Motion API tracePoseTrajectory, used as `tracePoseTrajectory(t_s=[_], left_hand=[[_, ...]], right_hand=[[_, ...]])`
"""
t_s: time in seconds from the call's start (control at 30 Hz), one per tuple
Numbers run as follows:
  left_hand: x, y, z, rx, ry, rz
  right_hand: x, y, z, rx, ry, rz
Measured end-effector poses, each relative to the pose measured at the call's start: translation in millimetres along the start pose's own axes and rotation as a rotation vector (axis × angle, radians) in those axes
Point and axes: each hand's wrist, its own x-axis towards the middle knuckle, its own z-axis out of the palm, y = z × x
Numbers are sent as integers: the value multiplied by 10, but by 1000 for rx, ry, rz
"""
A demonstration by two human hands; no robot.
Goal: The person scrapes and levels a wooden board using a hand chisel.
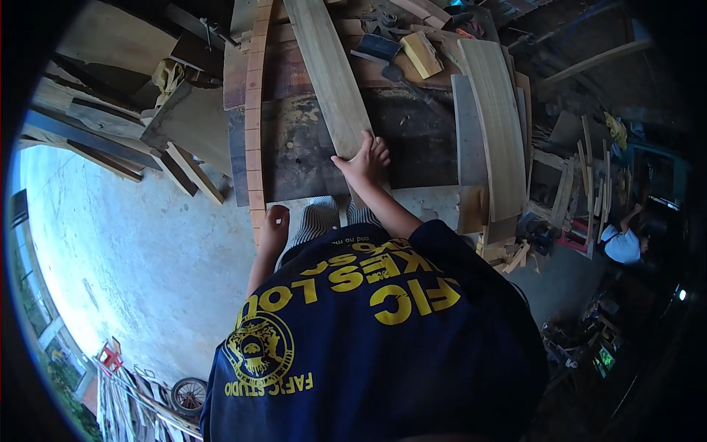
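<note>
Right hand: my right hand [364, 160] lies flat, fingers spread, gripping nothing; it presses the long plank's [328, 74] near end
Left hand: my left hand [276, 221] is beside the curved strip [255, 110]; grip unclear
Plank: lengthwise on the dark workbench [420, 140]

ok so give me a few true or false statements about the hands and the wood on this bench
1. The right hand lies flat on a long plank. True.
2. The left hand grips a hammer. False: no tool shows in it; it is at the near edge of the bench, beside a curved wooden strip.
3. The plank lies on the concrete floor. False: it lies on the bench.
4. Another person is off to the right. True.
</note>
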Motion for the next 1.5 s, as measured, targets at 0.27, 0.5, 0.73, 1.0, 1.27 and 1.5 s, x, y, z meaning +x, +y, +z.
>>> tracePoseTrajectory(t_s=[0.27,0.5,0.73,1.0,1.27,1.5], left_hand=[[496,291,126,234,44,235],[765,567,425,283,-41,369],[724,541,742,306,-199,334],[646,456,874,408,-231,314],[410,426,723,419,-156,166],[203,296,654,338,-20,83]], right_hand=[[66,436,77,673,56,-130],[155,714,-502,1463,-361,420],[146,863,-922,1849,-381,505],[660,999,-1118,1302,-482,405],[1881,1309,-542,-191,139,-355],[1721,1064,-697,-319,-26,-460]])
